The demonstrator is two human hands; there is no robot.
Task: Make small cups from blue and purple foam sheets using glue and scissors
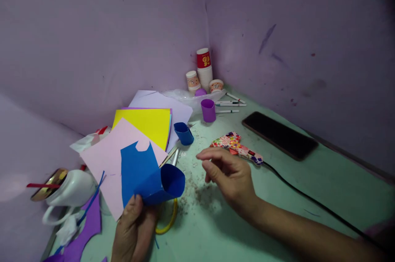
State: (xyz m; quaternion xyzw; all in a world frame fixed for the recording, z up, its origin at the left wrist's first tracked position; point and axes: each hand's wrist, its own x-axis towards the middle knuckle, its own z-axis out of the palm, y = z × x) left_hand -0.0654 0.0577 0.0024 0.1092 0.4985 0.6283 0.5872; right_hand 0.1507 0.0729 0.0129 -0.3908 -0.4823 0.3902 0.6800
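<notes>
My left hand is closed on the lower end of a rolled blue paper tube, whose open mouth points right. Behind it lies a blue sheet with a rounded notch cut in its top edge. To the right, my right hand hovers with fingers loosely curved and thumb apart from them, nothing visible between. Just beyond those fingers is a flower-patterned hot glue gun on the table. Scissors with a yellow handle lie partly hidden under the tube.
A blue paper cup shape and a purple one stand farther back. Coloured sheets are piled left, near a tipped white mug and purple scraps. Paper cups, pens, a phone and the gun's cord are around.
</notes>
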